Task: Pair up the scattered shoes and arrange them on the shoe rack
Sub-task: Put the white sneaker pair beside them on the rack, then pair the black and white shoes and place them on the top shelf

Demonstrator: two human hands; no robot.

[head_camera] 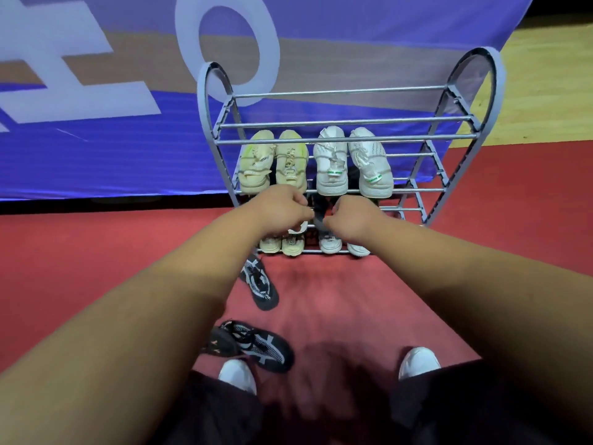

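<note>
Head view, looking down over both bare forearms: the grey metal shoe rack (401, 119) stands on the red floor (369, 300), backed up against a blue banner (128, 162) with big white letters.

On a middle tier, a beige pair of sneakers (290, 165) sits side by side on the left. A white pair of sneakers (330, 165) sits just beside it on the right. All four heels face the person. On the bottom tier only toes show past the arms: beige toes (292, 246) on the left, white toes (330, 245) on the right.

Both hands reach into the middle of the rack, just below the filled tier. The left hand (282, 207) and the right hand (353, 216) are near each other but not touching, knuckles up and fingers curled under. A dark shape (319, 208) lies between them. I cannot tell what it is, or whether either hand grips it.

Two black mesh shoes lie apart on the floor. One black shoe (260, 284) is just in front of the rack's left foot, under the left forearm. The other black shoe (260, 346) lies tilted nearer the person, close to the left of the person's own white shoes (237, 375). Wooden flooring (545, 75) shows beyond the banner at the upper right.
</note>
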